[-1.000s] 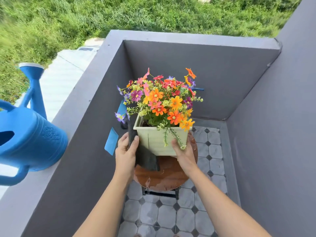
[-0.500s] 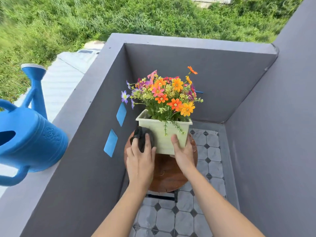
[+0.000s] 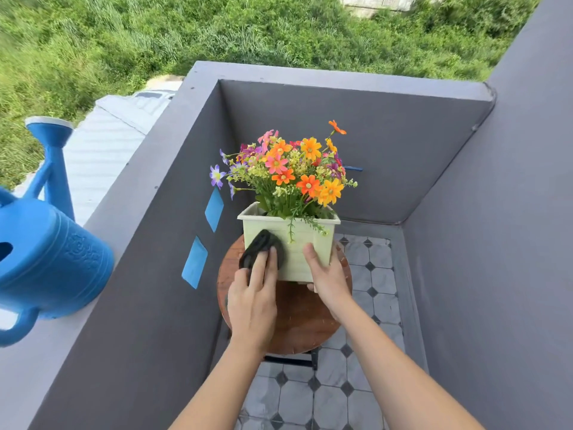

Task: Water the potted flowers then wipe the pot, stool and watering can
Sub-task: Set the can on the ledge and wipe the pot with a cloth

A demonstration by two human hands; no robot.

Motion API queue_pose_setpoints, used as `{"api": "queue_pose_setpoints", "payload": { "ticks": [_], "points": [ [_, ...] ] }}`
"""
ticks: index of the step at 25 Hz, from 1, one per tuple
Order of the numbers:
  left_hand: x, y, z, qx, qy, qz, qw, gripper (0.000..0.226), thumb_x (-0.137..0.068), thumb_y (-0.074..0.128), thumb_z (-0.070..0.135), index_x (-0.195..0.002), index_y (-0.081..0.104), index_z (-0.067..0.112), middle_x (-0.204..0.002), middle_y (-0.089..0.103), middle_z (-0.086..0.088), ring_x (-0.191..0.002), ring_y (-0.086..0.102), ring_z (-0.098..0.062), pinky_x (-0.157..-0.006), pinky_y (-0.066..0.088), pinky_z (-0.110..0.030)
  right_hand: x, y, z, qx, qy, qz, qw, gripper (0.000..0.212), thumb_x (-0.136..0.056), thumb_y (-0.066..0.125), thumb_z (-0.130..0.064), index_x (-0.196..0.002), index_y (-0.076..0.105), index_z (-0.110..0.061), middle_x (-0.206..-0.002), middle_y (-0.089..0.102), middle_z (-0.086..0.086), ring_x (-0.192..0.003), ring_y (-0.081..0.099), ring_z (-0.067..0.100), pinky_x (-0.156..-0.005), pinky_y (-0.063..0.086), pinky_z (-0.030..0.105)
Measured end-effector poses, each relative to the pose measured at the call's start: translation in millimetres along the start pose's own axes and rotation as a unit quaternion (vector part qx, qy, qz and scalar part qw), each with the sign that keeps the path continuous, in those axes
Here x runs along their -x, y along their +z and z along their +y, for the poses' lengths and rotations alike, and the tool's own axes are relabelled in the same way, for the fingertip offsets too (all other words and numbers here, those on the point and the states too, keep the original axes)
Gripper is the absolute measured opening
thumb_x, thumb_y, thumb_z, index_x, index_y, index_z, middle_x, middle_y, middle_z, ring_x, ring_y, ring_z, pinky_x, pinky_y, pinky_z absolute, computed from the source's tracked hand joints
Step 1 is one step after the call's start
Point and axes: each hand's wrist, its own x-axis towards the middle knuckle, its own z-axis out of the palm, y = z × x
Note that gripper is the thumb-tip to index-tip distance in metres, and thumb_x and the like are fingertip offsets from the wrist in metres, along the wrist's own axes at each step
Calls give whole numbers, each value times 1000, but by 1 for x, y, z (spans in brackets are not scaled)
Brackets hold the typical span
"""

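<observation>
- pot [image 3: 305, 252]: pale green, faint horizontal ribbing
- flowers [image 3: 294, 172]: orange, yellow, pink, purple; green foliage
- cloth [image 3: 259, 248]: black
- stool [image 3: 302, 318]: reddish-brown seat
- watering can [image 3: 46, 259]: bright blue, embossed floral motif
- walls [image 3: 372, 135]: dark grey, two blue patches
- floor [image 3: 310, 401]: grey octagon tiles, black diamonds

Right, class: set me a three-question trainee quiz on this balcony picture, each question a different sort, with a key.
1. True or false: the watering can stands on the floor tiles.
2. Which hand presses the dark cloth against the pot? A) left hand B) right hand
3. Fill in: the pot sits on a round wooden ____.

Key:
1. False; it rests on the wall ledge.
2. A; the right hand steadies the pot.
3. stool.
</observation>
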Motion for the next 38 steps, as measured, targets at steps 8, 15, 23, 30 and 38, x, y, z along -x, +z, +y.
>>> {"api": "queue_pose_setpoints", "payload": {
  "ticks": [8,15,23,30,38],
  "points": [
    [16,10,-2,-17,69,-23,997,47,-94,27,-3,-137,43,11,-132,60,-5,-82,52,-30,-59,49,-37,-3,0,-2,18,-20,41,999,49,-83,56,-56,-127,45,-37,-100,54,-33,-103,61,12,-86,56,48],
    [-35,-14,-12,277,-231,-26,932,52,-95,39,-1,-141,41,23,-144,45,0,-100,50,-29,-90,43,-36,2,1,-3,-33,-29,32,999,60,-82,54,-53,-136,40,-29,-108,56,-24,-111,58,15,-75,59,31],
    [-43,-76,-20,453,-187,-49,870,56,-89,45,16,-134,41,50,-105,55,41,-104,49,10,-90,32,-4,23,-8,-38,-50,-50,27,997,41,-88,46,-47,-126,38,-33,-111,52,-25,-128,47,19,-97,38,27],
    [-132,-129,-29,442,-216,-9,870,49,-96,45,15,-137,41,41,-112,59,17,-111,51,-4,-99,34,-14,58,-24,-140,-77,-116,-25,990,35,-98,40,-25,-132,40,-18,-134,51,8,-128,45,22,-75,41,12],
    [-140,-186,14,434,-93,175,879,49,-88,45,21,-135,46,33,-92,50,13,-92,44,10,-81,33,-3,67,-36,-183,-66,-183,-28,980,13,-94,43,-33,-105,47,-39,-108,56,-20,-108,55,6,-98,42,31]
  ]
}}
